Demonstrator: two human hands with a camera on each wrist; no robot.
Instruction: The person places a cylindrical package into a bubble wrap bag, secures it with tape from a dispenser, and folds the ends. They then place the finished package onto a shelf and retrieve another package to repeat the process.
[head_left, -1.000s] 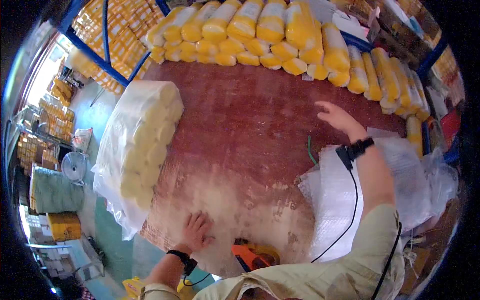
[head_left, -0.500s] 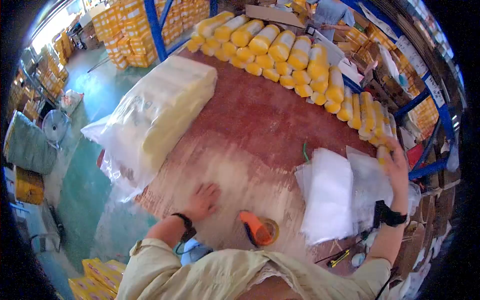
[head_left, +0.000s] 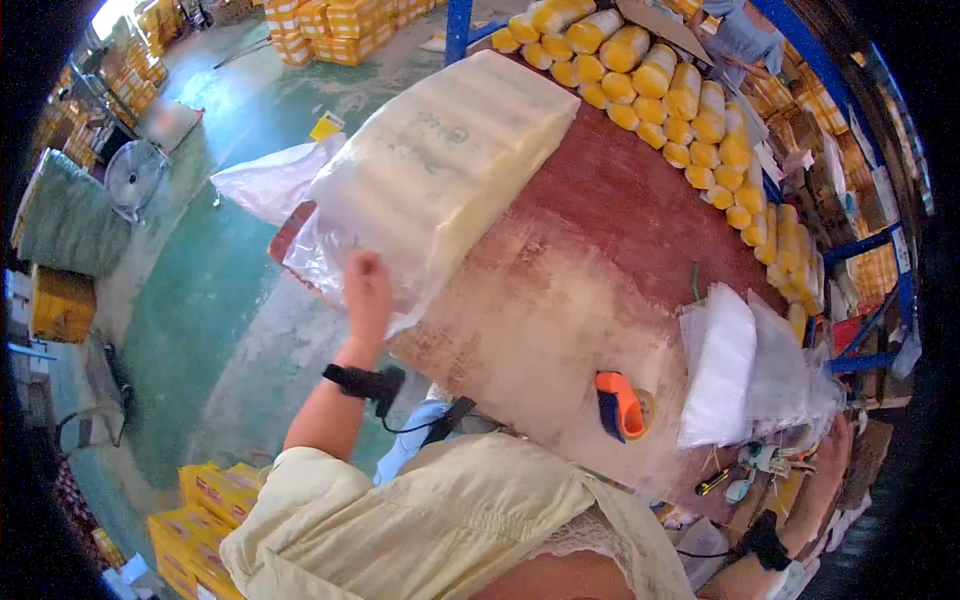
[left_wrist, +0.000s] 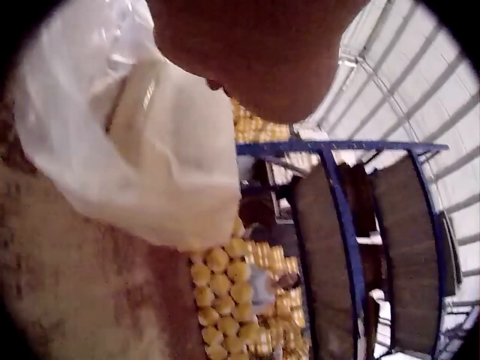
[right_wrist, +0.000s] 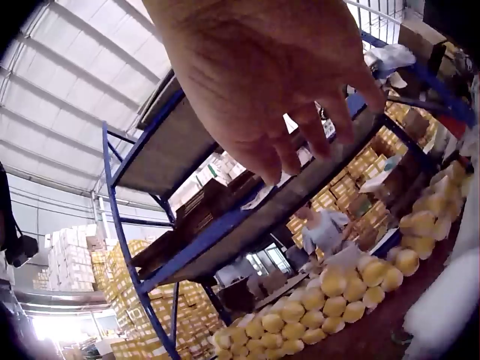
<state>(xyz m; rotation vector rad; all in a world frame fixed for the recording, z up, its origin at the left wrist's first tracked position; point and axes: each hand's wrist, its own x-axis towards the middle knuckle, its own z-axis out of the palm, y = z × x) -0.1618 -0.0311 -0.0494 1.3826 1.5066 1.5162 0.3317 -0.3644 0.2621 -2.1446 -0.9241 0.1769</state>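
Note:
My left hand (head_left: 367,295) is over the loose, clear end of a big plastic bag (head_left: 460,130) packed with pale rolls, on the table's left side. Its fingers look bent in the head view; in the left wrist view they are hidden behind the hand, and I cannot tell whether they grip the plastic. My right hand (head_left: 832,455) is low beside the table's right corner. The right wrist view shows its fingers (right_wrist: 311,127) loosely extended, holding nothing. An orange tape dispenser (head_left: 628,408) lies near the front edge of the table.
White sheets (head_left: 720,370) and clear plastic bags (head_left: 785,370) lie on the table's right. Yellow-and-white rolls (head_left: 690,95) are stacked along the far edge. A yellow-handled cutter (head_left: 712,482) lies near the front corner. Blue shelving (right_wrist: 135,262) and another person (right_wrist: 326,229) are beyond.
My left hand has gone from resting flat on the table to the bag's loose end. My right hand has moved from over the table, past the rolls, down to the right corner. The view has turned left.

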